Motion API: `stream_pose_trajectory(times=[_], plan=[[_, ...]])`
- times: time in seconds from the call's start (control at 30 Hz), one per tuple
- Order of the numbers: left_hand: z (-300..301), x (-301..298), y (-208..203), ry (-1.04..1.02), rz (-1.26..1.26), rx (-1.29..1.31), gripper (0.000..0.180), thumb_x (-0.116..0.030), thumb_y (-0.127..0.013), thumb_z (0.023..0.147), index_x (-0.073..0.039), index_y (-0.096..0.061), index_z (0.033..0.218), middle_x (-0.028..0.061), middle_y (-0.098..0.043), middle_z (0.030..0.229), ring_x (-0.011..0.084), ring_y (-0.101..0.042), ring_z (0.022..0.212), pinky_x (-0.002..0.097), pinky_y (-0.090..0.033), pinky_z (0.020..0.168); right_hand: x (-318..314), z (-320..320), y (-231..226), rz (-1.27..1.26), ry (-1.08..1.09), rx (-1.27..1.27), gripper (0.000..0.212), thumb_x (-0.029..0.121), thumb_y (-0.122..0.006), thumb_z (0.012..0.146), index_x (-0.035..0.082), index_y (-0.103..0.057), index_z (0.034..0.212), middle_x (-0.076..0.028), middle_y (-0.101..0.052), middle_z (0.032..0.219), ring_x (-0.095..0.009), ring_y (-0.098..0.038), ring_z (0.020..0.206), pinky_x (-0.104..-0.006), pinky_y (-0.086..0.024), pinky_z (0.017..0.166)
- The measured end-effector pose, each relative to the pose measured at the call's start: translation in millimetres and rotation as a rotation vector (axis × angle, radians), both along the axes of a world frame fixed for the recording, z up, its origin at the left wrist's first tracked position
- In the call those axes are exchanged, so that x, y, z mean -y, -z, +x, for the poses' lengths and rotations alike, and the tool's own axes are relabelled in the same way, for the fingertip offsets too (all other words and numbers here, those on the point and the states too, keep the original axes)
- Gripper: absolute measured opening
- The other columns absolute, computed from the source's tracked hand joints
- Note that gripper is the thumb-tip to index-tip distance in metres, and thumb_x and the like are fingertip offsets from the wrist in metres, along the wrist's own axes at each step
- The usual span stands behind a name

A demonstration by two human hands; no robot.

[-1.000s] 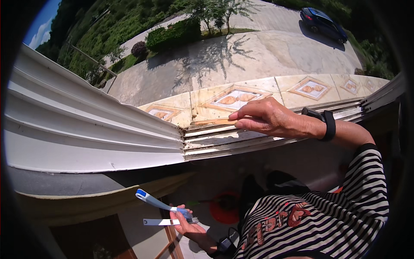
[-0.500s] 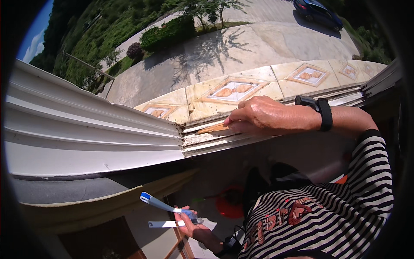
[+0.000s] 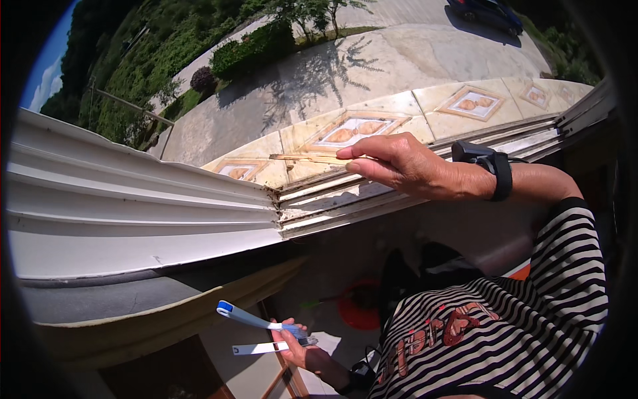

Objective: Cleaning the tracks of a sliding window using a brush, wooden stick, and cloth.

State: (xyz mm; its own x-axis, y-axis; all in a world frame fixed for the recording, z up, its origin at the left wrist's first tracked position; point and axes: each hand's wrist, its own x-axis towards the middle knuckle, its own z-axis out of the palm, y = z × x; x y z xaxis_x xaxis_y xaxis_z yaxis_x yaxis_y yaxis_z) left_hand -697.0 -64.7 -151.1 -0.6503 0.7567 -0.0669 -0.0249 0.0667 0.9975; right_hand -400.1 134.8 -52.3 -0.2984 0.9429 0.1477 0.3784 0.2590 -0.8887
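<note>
Above the window track, my right hand pinches a thin, light-brown wooden stick between thumb and fingers. The stick points left, its tip over the tiled ledge. Dark dirt and crumbs lie in the track's grooves, thickest at the corner by the white frame. Lower down, my left hand is closed around two brushes, with their bristles at the palm. One is a brush with a blue-and-white handle; the other is a brush with a flat white handle.
Outside the window runs a ledge of cream tiles with diamond patterns. Beyond it are a concrete yard, a hedge and a dark blue car. An orange-red basin stands on the floor below.
My right hand has lifted the wooden stick up out of the track groove, so its tip now lies farther out, over the tiles. My left hand is almost unmoved.
</note>
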Motion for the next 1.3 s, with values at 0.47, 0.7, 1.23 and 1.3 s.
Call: stream_pose_trajectory(times=[0.47, 0.7, 1.23, 1.3], plan=[[5, -15, -5, 0.016, -0.002, 0.024, 0.029, -0.019, -0.045, 0.092, 0.001, -0.047, 0.113, 0.0105, -0.055, 0.09, 0.0122, -0.049, 0.073, 0.0263, -0.043, 0.062, -19, -18, 8, 0.047, -0.285, 0.285, 0.024, 0.022, -0.057, 0.083, 0.001, -0.063, 0.094, -0.019, -0.063, 0.079, -0.033, -0.062, 0.077, -0.0398, -0.048, 0.067], [13, -25, -10, -0.024, -0.047, 0.057, 0.029, -0.021, -0.05, 0.09, 0.001, -0.048, 0.11, 0.0104, -0.056, 0.089, 0.0122, -0.05, 0.072, 0.0259, -0.043, 0.062, -7, -4, 8, 0.173, -0.075, 0.047, 0.024, 0.022, -0.056, 0.085, 0.001, -0.063, 0.094, -0.019, -0.062, 0.074, -0.034, -0.061, 0.072, -0.0395, -0.048, 0.064], [12, -24, -8, -0.028, -0.028, 0.093, 0.04, -0.023, -0.055, 0.087, -0.001, -0.048, 0.12, 0.0098, -0.059, 0.086, 0.0132, -0.052, 0.07, 0.0276, -0.045, 0.062, -13, -21, 13, 0.011, -0.111, 0.16, 0.028, 0.025, -0.054, 0.086, 0.001, -0.062, 0.097, -0.021, -0.062, 0.081, -0.035, -0.061, 0.079, -0.0398, -0.048, 0.067], [13, -25, -9, -0.024, -0.018, 0.092, 0.04, -0.023, -0.056, 0.087, -0.001, -0.048, 0.12, 0.0097, -0.059, 0.086, 0.0132, -0.052, 0.07, 0.0277, -0.045, 0.062, -12, -21, 15, 0.045, -0.105, 0.062, 0.028, 0.025, -0.054, 0.087, 0.0, -0.061, 0.1, -0.022, -0.062, 0.082, -0.035, -0.061, 0.08, -0.039, -0.048, 0.067]])
